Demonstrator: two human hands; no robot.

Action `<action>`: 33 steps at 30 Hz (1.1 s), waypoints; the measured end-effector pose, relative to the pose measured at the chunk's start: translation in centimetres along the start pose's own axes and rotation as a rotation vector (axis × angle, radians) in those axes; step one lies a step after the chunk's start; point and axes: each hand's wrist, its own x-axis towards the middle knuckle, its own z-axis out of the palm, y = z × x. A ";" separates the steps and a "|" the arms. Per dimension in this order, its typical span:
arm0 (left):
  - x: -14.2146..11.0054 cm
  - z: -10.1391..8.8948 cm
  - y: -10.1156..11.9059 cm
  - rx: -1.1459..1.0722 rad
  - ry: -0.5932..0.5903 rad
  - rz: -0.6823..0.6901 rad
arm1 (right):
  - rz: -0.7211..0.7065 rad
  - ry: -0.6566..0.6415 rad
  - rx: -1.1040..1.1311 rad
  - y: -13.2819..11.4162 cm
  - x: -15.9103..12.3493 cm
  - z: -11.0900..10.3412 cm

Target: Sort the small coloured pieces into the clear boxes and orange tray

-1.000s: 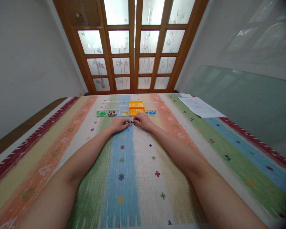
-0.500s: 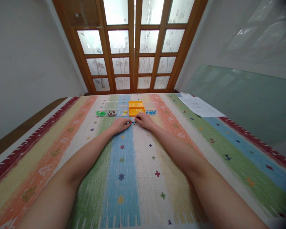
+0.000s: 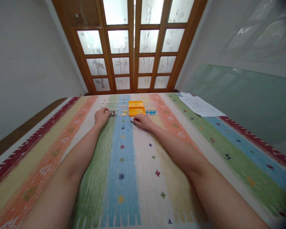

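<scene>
My left hand (image 3: 101,116) is over the left end of a clear plastic tray (image 3: 139,103), its fingers bent together at the tips. It covers the compartment of small green pieces, and whatever the fingertips hold is too small to make out. Beside it lie small dark brown pieces (image 3: 112,113). My right hand (image 3: 143,121) rests on the cloth in front of the orange box (image 3: 135,108), fingers closed in a pinch. A short strip of tiny dark pieces (image 3: 132,121) sticks out from its fingertips.
Pale bits lie in the open orange box. Yellow pieces (image 3: 125,113) and blue pieces (image 3: 151,112) sit in other tray compartments. A tiny blue piece (image 3: 128,129) lies on the striped tablecloth (image 3: 124,190). Paper sheets (image 3: 200,106) lie at the right.
My left hand has moved left from beside the right hand to the tray's green-piece compartment, which it now hides. My right hand has stayed almost in place.
</scene>
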 end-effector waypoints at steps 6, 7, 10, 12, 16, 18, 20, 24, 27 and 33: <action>0.6 -0.3 -2.1 -0.024 0.072 -0.157 | -0.119 -0.065 -0.017 -1.2 -0.2 -0.3; 0.6 -0.3 -2.3 -0.032 0.071 -0.172 | -0.137 -0.083 -0.005 -1.3 -0.2 -0.4; 0.7 -0.3 -2.5 -0.052 0.073 -0.204 | -0.191 -0.117 0.029 -1.8 -0.2 -0.4; 0.7 -0.3 -2.4 -0.051 0.066 -0.206 | -0.231 -0.126 0.044 -2.2 -0.1 -0.3; 0.5 -0.1 -2.0 -0.022 0.032 -0.166 | -0.284 -0.163 0.061 -2.9 0.0 -0.1; 0.4 0.0 -1.7 -0.012 0.025 -0.128 | -0.291 -0.181 0.068 -3.1 0.0 0.0; 0.2 0.1 -1.3 -0.009 0.014 -0.089 | -0.293 -0.192 0.071 -3.3 0.0 0.0; -0.2 -0.1 -0.4 0.005 -0.020 -0.026 | -0.281 -0.189 0.076 -3.4 -0.1 0.1; -0.4 -0.1 0.1 0.018 -0.044 0.013 | -0.276 -0.185 0.078 -3.4 -0.2 0.2; -0.8 0.5 0.9 0.003 -0.086 0.111 | -0.293 -0.192 0.047 -3.5 -0.1 0.6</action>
